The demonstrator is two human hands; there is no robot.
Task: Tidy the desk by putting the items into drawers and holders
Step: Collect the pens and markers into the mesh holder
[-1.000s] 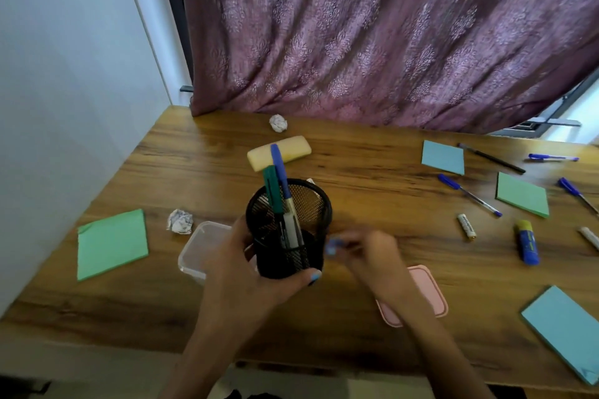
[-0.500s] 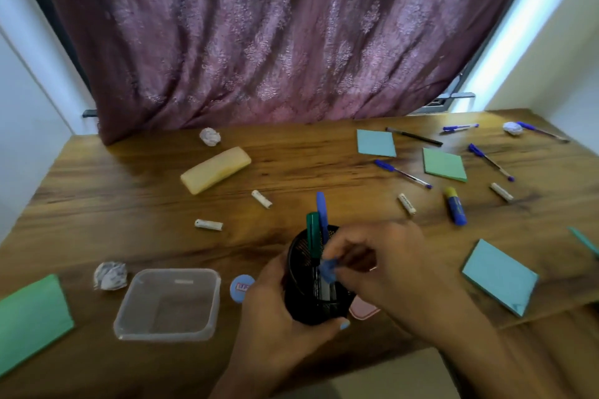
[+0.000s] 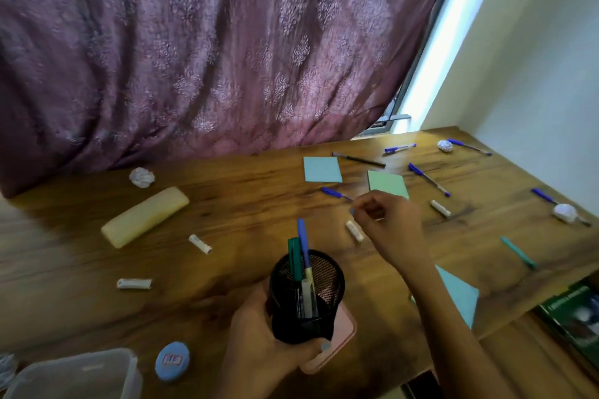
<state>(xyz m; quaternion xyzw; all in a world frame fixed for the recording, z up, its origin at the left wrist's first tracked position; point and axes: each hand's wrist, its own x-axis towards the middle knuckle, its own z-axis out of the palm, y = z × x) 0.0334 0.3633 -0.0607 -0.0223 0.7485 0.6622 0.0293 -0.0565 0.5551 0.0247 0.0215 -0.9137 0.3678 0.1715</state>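
At the bottom left of the frame sit a clear plastic container (image 3: 74, 376) and, just right of it, a blue oval eraser (image 3: 172, 360) on the wooden surface (image 3: 227, 204). At lower centre the left hand (image 3: 269, 340) grips a black mesh pen holder (image 3: 306, 296), its fingers curled round the lower wall; the holder is above a pink lid (image 3: 340, 337) and contains a green marker (image 3: 294, 257), a blue-capped pen (image 3: 304, 243) and another pen body. Right of the holder a light blue notepad (image 3: 460, 295) lies partly under the right forearm. Farther up, at centre right, the right hand (image 3: 389, 223) hovers over the surface with its fingers curled together at the shaft of a blue pen (image 3: 334, 193); whether they actually pinch it I cannot tell. A small white tube (image 3: 355, 231) lies just beside that hand. To the left are two more white tubes (image 3: 200, 243) (image 3: 134, 284) and a yellow case (image 3: 145, 217). Beyond lie a blue sticky pad (image 3: 322, 169), a green sticky pad (image 3: 387, 184), a black pen (image 3: 358, 159), other blue pens and crumpled paper balls (image 3: 142, 177) before the purple curtain (image 3: 227, 42).
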